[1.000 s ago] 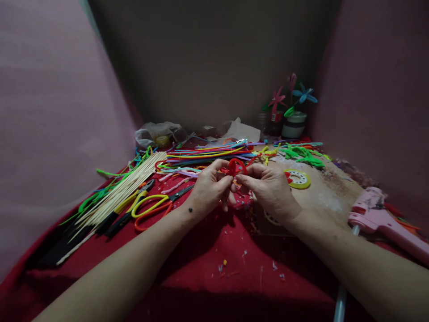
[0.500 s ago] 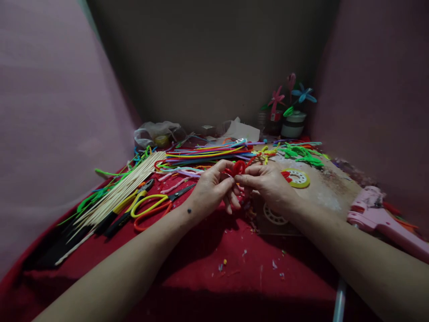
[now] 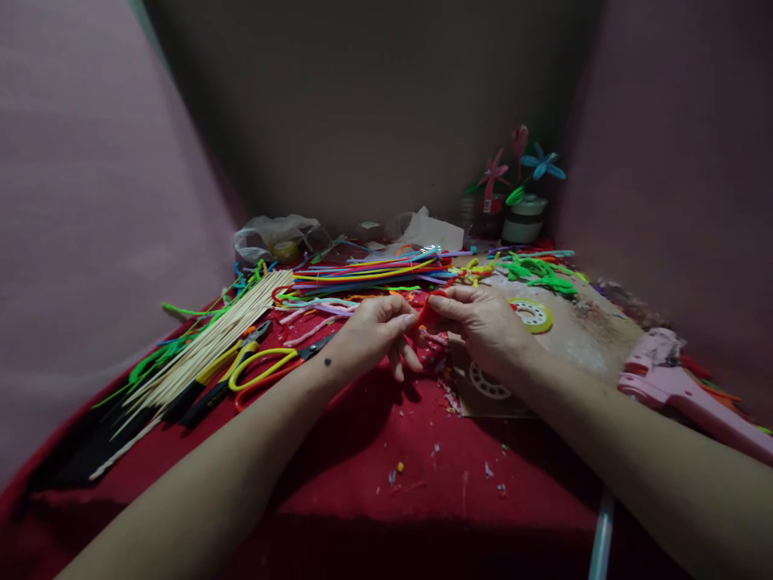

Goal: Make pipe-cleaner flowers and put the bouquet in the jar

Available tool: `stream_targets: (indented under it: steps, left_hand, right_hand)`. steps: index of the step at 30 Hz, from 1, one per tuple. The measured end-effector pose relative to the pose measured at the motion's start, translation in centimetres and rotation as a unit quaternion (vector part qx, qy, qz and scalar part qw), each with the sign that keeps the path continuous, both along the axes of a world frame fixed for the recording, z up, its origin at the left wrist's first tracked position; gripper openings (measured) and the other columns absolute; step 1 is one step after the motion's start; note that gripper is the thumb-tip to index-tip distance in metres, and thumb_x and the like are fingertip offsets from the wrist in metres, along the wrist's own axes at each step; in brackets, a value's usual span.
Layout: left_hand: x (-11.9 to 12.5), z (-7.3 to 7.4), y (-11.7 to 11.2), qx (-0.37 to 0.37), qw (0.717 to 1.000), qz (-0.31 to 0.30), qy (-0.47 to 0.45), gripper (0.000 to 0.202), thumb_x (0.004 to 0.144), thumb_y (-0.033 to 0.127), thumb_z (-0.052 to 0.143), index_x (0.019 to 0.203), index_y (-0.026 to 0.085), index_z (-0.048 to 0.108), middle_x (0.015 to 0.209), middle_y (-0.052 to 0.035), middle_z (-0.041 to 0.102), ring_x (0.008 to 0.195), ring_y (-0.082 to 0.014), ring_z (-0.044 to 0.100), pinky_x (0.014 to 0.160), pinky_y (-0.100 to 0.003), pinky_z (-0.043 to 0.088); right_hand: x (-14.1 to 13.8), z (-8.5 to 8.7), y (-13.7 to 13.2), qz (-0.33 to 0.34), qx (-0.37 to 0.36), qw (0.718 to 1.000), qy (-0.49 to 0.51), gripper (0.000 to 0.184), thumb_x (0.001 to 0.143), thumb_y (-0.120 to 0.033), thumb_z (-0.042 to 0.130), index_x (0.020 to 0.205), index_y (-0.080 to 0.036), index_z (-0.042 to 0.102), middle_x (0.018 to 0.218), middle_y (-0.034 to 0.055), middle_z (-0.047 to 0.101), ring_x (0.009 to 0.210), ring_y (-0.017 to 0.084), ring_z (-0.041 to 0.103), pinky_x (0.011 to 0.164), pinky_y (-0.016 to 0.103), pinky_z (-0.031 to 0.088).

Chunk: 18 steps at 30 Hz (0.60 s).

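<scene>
A bent red pipe cleaner (image 3: 427, 311) is pinched between both hands above the red tablecloth. My left hand (image 3: 386, 326) holds it with thumb and forefinger, the other fingers loosely curled below. My right hand (image 3: 480, 318) grips the other side, fingers closed round it, so part of the piece is hidden. Just behind the hands lies a bundle of coloured pipe cleaners (image 3: 362, 274). Scissors with yellow and orange handles (image 3: 262, 368) rest beside my left forearm, their blades partly covered by it.
Left of the scissors lie pliers (image 3: 233, 366) and wooden skewers (image 3: 211, 350). On the right are a yellow tape roll (image 3: 548, 318), a white ring (image 3: 483, 385), green pipe cleaners (image 3: 543, 274) and a pink glue gun (image 3: 682, 391). Pipe-cleaner flowers (image 3: 542, 163) stand in a pot (image 3: 524, 221) behind.
The red pipe cleaner showed as a rounded loop between the fingertips; now a narrower part shows, and the right fingers cover more of it. The whole view has shifted slightly.
</scene>
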<state>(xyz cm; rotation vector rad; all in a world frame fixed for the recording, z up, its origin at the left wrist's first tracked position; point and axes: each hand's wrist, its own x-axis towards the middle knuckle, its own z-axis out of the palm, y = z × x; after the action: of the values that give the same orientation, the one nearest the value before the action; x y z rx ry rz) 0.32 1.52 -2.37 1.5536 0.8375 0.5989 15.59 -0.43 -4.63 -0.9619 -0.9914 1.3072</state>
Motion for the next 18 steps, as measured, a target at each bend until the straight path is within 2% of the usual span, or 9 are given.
stream_targets:
  steps: [3, 10, 13, 16, 18]
  left_hand:
    - [-0.24, 0.10, 0.31, -0.021, 1.000, 0.008, 0.018, 0.016, 0.077, 0.026, 0.055, 0.072, 0.014, 0.045, 0.048, -0.0023, 0.060, 0.038, -0.0156, 0.059, 0.031, -0.019, 0.041]
    - [-0.35, 0.13, 0.42, -0.017, 0.999, 0.010, 0.037, 0.012, 0.079, 0.021, 0.050, 0.070, 0.014, 0.045, 0.046, -0.0022, 0.058, 0.035, -0.0152, 0.057, 0.027, -0.018, 0.038]
    - [-0.42, 0.10, 0.29, -0.018, 1.000, 0.016, 0.000, 0.010, 0.079, 0.023, 0.052, 0.080, 0.014, 0.048, 0.055, -0.0023, 0.061, 0.041, -0.0156, 0.060, 0.030, -0.018, 0.041]
    - [-0.31, 0.09, -0.04, -0.008, 0.999, 0.010, -0.044, 0.026, 0.076, 0.025, 0.059, 0.099, 0.018, 0.047, 0.067, -0.0008, 0.065, 0.047, -0.0161, 0.063, 0.033, -0.020, 0.045]
    - [-0.08, -0.01, -0.28, 0.002, 0.999, 0.015, -0.049, 0.027, 0.074, 0.023, 0.061, 0.097, 0.018, 0.047, 0.064, 0.0001, 0.064, 0.045, -0.0154, 0.062, 0.033, -0.020, 0.045]
  right_hand:
    - [-0.11, 0.28, -0.17, -0.021, -0.017, 1.000, 0.013, 0.021, 0.061, -0.028, 0.073, 0.060, -0.014, 0.056, 0.053, -0.0006, 0.061, 0.050, 0.010, 0.056, 0.052, 0.023, 0.044]
    - [0.14, 0.41, -0.17, -0.021, -0.013, 1.000, 0.008, 0.023, 0.059, -0.026, 0.074, 0.058, -0.013, 0.055, 0.051, 0.0008, 0.061, 0.045, 0.010, 0.056, 0.049, 0.022, 0.045]
    - [0.30, 0.21, 0.07, -0.032, -0.006, 0.999, 0.006, 0.025, 0.058, -0.030, 0.075, 0.059, -0.013, 0.057, 0.052, 0.0015, 0.062, 0.045, 0.011, 0.056, 0.047, 0.023, 0.044]
    - [0.29, 0.18, 0.12, -0.043, 0.001, 0.999, 0.013, 0.026, 0.057, -0.033, 0.076, 0.060, -0.014, 0.057, 0.051, 0.0013, 0.061, 0.044, 0.011, 0.055, 0.044, 0.024, 0.043]
    - [0.16, 0.24, 0.00, -0.037, -0.010, 0.999, 0.013, 0.025, 0.058, -0.032, 0.076, 0.061, -0.014, 0.058, 0.051, 0.0009, 0.060, 0.043, 0.011, 0.055, 0.044, 0.023, 0.041]
